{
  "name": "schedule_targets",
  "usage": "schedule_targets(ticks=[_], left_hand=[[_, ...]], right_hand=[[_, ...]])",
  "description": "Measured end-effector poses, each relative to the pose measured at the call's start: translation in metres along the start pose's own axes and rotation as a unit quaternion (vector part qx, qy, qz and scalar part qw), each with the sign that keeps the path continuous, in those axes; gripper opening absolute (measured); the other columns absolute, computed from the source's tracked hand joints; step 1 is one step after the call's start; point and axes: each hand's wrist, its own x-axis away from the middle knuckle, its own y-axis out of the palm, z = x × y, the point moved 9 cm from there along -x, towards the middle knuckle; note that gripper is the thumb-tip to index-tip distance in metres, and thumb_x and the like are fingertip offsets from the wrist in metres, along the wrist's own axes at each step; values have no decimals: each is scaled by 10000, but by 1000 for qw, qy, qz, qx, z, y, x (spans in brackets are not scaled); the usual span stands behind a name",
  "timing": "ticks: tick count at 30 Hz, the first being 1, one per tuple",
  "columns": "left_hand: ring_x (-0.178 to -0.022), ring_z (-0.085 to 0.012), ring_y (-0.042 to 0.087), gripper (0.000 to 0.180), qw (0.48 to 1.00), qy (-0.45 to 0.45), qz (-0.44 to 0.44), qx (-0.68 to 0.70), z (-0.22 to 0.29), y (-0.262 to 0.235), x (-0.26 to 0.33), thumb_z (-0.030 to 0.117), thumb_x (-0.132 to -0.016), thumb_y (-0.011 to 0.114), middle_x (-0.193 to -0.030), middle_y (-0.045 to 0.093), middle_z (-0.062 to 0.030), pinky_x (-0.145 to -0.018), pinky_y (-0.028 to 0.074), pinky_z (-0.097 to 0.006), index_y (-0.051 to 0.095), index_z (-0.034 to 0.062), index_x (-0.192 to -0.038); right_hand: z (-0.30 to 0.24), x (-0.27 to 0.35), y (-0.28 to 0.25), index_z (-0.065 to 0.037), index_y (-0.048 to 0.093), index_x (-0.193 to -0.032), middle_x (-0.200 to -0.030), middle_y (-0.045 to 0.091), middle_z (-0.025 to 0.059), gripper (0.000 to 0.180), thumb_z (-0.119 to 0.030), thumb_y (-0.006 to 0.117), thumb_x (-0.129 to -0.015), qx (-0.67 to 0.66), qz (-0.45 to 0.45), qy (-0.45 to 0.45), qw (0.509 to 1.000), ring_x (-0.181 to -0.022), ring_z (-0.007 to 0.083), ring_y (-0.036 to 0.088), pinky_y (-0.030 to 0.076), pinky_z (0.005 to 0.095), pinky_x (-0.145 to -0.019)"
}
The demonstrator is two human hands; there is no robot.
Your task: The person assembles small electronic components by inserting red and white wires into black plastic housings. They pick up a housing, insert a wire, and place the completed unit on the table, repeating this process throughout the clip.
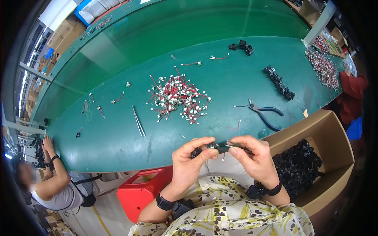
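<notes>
My left hand (187,159) is closed around a small black plastic part (212,145), held just past the near edge of the green table. Facing it, my right hand (255,159) pinches a thin metal tool that looks like tweezers (238,147), its tip pointing at the part. A short red wire (223,156) shows below, between my hands. Beyond them on the table lies a heap of small white connectors with red wires (177,96). My fingers hide most of the black part.
Loose tweezers (138,122) and blue-handled cutting pliers (264,114) lie on the green table (106,145). Farther right is a row of black parts (278,83). A cardboard box (332,155) of black pieces stands at my right, a red stool (143,188) at left. Another person (59,185) works far left.
</notes>
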Motion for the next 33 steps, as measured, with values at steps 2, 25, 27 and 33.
schedule_targets(ticks=[2, 25, 27, 33], left_hand=[[-805, -140, 650, 311, 998, 28, -18, -48, 6, -1, 4, -10, -802, 721, -910, 649, -70, -723, 549, -257, 661, 33, -1104], [-628, -65, 565, 183, 966, -11, 199, -164, 52, -108, 23, -46, -797, 679, -821, 630, -22, -525, 455, -196, 705, 12, -969], [-686, -51, 553, 197, 914, 76, 321, -235, 79, -188, 36, 20, -832, 690, -846, 630, 7, -640, 457, -186, 697, 18, -1028], [-715, -68, 449, 546, 768, 149, 477, -401, 138, -324, 88, 213, -891, 679, -825, 485, 38, -624, 399, -230, 481, 85, -1384]], right_hand=[[-4, -1, 11, 43, 630, -1014, -803, 679, 109, 188, -81, 671, -879, -13, -36, -15, 999, -676, 135, 652, 506, 260, -589], [-15, -17, 43, -27, 657, -996, -681, 620, 88, 186, -125, 708, -847, 30, -121, -14, 992, -559, 115, 573, 431, 267, -510], [-9, -22, 23, -54, 653, -973, -714, 630, 128, 227, -212, 725, -827, 97, -101, -12, 990, -590, 238, 618, 483, 336, -534], [-10, -56, -52, -58, 669, -954, -796, 606, 93, 224, -142, 741, -760, 320, 57, -119, 938, -633, 249, 634, 513, 354, -570]])
